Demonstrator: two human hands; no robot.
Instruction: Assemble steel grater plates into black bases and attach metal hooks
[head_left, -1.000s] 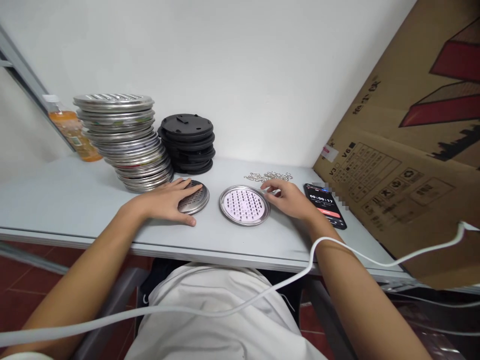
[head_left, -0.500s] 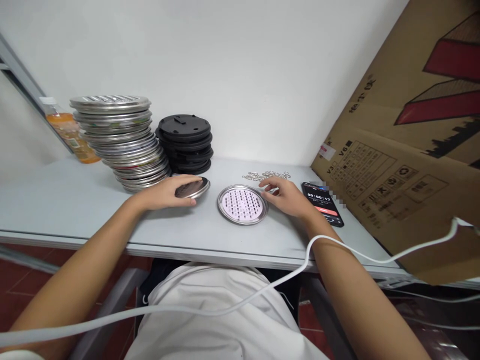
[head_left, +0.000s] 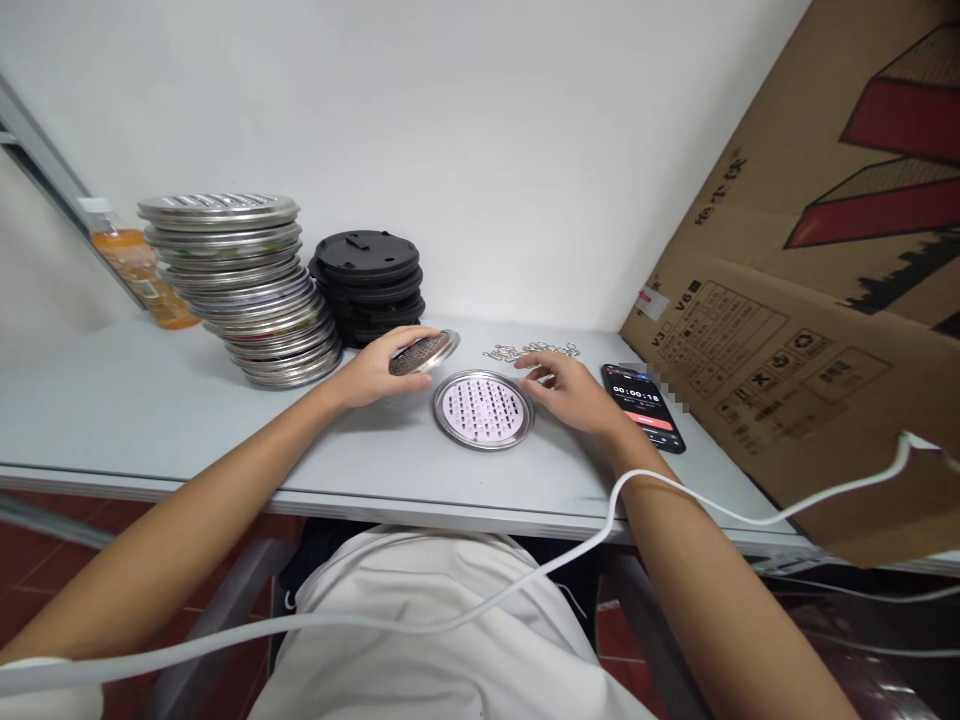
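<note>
My left hand (head_left: 386, 368) holds a round metal grater plate (head_left: 424, 352) by its edge, tilted above the table; my fingers and thumb cover part of its left side. A second round grater plate (head_left: 484, 408), with a shiny rim and a pinkish face pierced by rows of holes, lies flat on the table. Beside its right rim rests my right hand (head_left: 564, 390), fingers loosely bent and apart with nothing seen in them; whether a fingertip touches the rim I cannot tell. Just behind lies a small heap of bent metal clips (head_left: 531, 351).
A tall stack of metal plates (head_left: 240, 290) and a stack of black round bases (head_left: 367, 285) stand at the left. Behind is an orange drink bottle (head_left: 135, 265). On the right are a phone (head_left: 643, 405) and a cardboard box (head_left: 810, 330). A white cable (head_left: 450, 625) crosses in front.
My left hand has moved right and slightly back, carrying the metal plate closer to the pinkish one. My right hand stays by the rim.
</note>
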